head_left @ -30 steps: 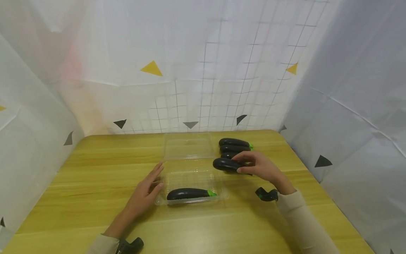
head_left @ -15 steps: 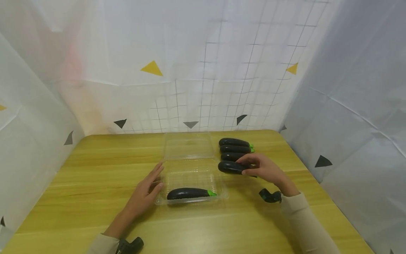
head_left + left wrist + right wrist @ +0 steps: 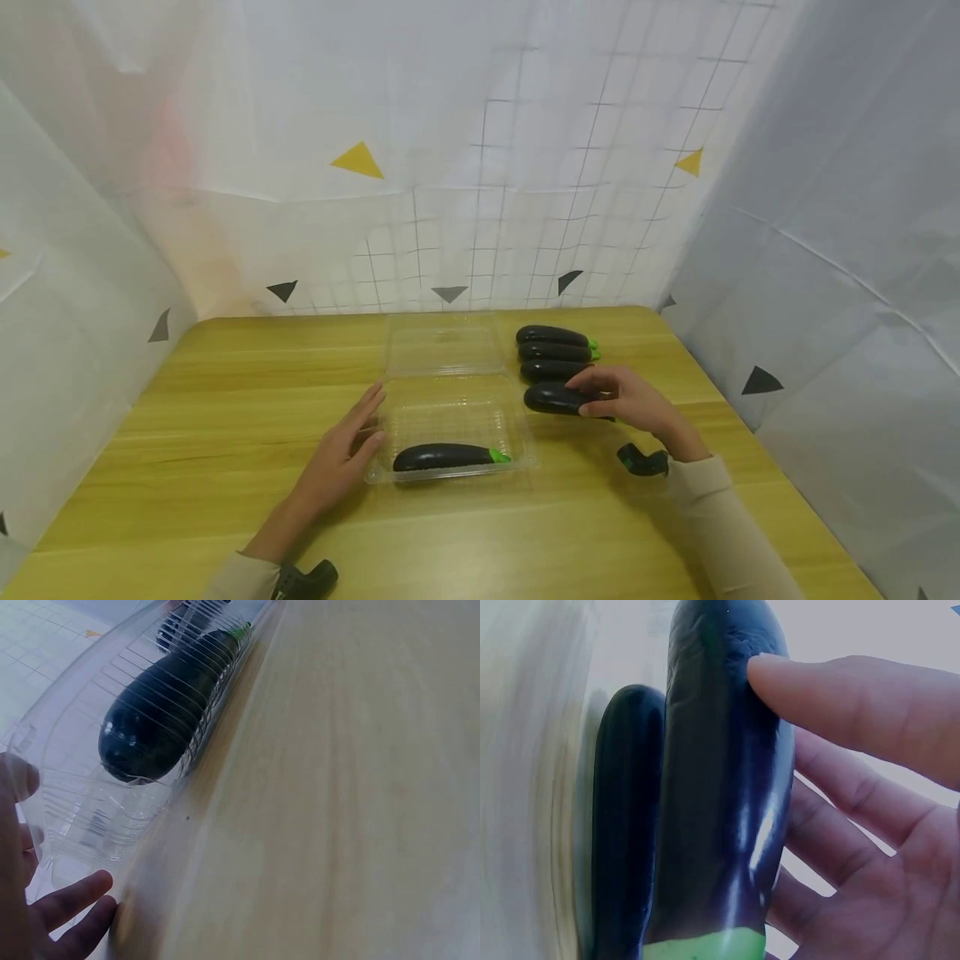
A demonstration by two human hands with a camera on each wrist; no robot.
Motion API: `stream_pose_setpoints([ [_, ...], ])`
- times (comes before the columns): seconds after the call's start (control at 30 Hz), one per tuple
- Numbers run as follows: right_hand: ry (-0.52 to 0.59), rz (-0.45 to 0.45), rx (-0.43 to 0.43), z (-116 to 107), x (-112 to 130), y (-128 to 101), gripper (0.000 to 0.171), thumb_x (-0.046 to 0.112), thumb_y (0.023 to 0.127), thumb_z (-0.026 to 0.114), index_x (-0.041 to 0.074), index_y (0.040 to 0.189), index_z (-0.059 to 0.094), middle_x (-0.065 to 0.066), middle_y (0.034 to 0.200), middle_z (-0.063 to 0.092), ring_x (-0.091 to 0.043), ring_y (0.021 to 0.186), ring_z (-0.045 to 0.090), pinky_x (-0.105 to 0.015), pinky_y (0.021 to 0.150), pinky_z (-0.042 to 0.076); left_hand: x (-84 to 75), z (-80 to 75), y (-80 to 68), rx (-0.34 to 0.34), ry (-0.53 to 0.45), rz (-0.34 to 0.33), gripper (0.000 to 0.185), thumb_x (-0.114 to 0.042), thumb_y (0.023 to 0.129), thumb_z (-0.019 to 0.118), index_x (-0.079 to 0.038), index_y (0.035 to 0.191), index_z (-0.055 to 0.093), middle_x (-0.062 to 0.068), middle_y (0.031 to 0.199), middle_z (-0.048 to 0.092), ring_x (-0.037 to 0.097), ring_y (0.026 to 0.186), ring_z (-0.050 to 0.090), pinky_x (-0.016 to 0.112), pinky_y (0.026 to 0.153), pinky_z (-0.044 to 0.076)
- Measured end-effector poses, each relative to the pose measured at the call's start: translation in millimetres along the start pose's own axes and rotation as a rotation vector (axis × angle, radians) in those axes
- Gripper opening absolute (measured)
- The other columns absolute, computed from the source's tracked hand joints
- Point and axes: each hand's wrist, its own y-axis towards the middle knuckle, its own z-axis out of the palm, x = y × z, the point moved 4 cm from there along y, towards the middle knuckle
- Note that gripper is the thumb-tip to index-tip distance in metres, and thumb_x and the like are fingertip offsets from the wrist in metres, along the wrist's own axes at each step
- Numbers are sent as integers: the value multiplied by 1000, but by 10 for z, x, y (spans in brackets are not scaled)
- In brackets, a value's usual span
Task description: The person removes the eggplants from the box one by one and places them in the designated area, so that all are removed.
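A dark purple eggplant point(image 3: 551, 398) with a green cap point(image 3: 705, 946) is pinched between the thumb and fingers of my right hand point(image 3: 628, 404). It is just in front of a row of similar eggplants point(image 3: 553, 352). To the left is a clear plastic clamshell container point(image 3: 450, 417), lid point(image 3: 446, 343) laid back. One eggplant point(image 3: 442, 457) lies along its front side, cap to the right. My left hand point(image 3: 339, 458) is at the container's left wall, fingers extended, fingertips right at the plastic. Through the ribbed wall, the left wrist view shows the boxed eggplant point(image 3: 154, 720).
All of it is on a wood-grain table point(image 3: 247, 400). White sheeting point(image 3: 450, 108) with grid lines and coloured triangles rises behind it and along both sides. Each wrist wears a small black camera point(image 3: 642, 460).
My right hand has moved right and slightly toward me with the eggplant, uncovering more of the row behind it. The left hand and the container have stayed put.
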Motion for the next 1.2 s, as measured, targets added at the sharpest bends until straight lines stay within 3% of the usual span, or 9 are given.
stream_pose_setpoints([
  [0.33, -50, -7, 19, -8, -85, -1, 33, 6, 91, 80, 3, 123, 73, -10, 120, 71, -32, 112, 64, -64, 99, 48, -17, 2, -6, -5, 11, -11, 62, -7, 107, 58, -16, 164, 34, 15, 168, 27, 38, 127, 60, 52, 101, 52],
  [0.67, -119, -16, 32, -7, -136, -32, 33, 5, 92, 79, 1, 123, 72, -12, 120, 71, -32, 109, 65, -53, 94, 54, -31, -7, 13, 1, 19, -3, 62, -7, 107, 58, -14, 163, 35, 12, 169, 27, 37, 127, 60, 52, 100, 53],
  [1.0, -136, 2, 47, 9, -162, -32, 33, 5, 90, 81, 1, 122, 73, -11, 119, 71, -33, 110, 63, -52, 95, 52, -36, -11, 8, 6, 9, -3, 62, -6, 107, 58, -15, 164, 34, 10, 169, 26, 38, 128, 59, 41, 103, 52],
  [1.2, -145, 33, 39, 35, -197, -11, 33, 5, 89, 82, 1, 120, 73, -12, 117, 71, -31, 106, 62, -50, 91, 53, -30, -7, 11, 8, 13, -3, 62, -7, 107, 58, -14, 164, 34, 12, 169, 27, 39, 127, 59, 45, 103, 53],
])
